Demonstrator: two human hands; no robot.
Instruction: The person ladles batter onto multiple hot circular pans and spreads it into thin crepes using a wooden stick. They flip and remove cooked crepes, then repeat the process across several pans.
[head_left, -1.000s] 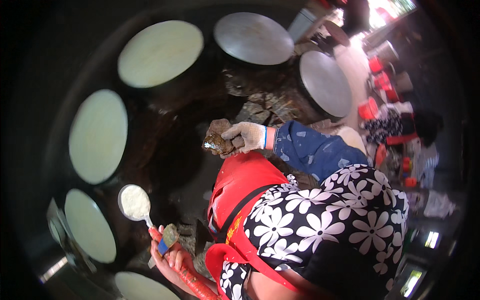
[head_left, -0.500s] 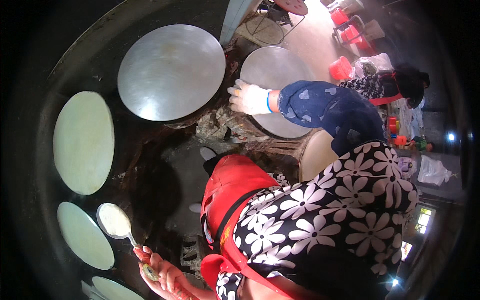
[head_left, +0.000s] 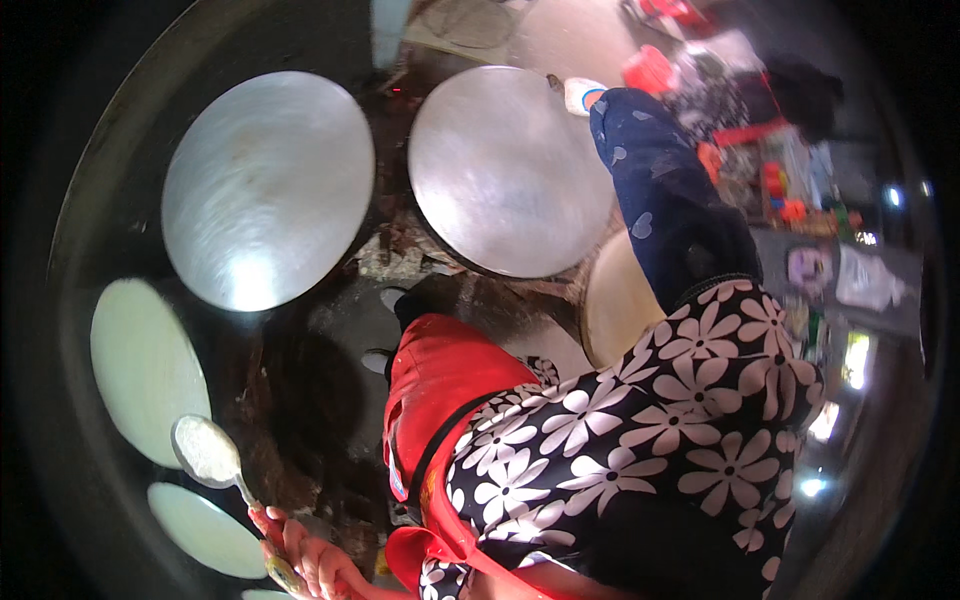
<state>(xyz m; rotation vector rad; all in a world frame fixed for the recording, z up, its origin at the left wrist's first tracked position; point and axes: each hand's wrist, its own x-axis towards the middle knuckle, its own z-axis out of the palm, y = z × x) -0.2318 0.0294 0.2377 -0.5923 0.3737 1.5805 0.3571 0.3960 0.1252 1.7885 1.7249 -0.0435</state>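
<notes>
My left hand (head_left: 318,562) is closed around the red handle of a metal ladle (head_left: 207,450), whose bowl holds something whitish. The bowl hangs over the lower edge of a round griddle (head_left: 140,360) with a pale, greenish-white surface. On my right hand (head_left: 582,97) is a white glove with a blue band at the wrist. It is at the far right rim of a bare silver round griddle (head_left: 505,170), beside a small dark thing (head_left: 555,82) I cannot make out. Its fingers are small and indistinct, so their pose is unclear.
Another silver griddle (head_left: 265,185) lies at the upper left, and a pale one (head_left: 205,530) at the lower left. A yellowish round plate (head_left: 615,305) is partly behind my right arm. A person (head_left: 800,95) is at the upper right near a red bucket (head_left: 650,70).
My right hand has moved from over the silver griddle to its far right rim. The ladle, still in my left hand, is now partly over the pale griddle. The whole view has shifted.
</notes>
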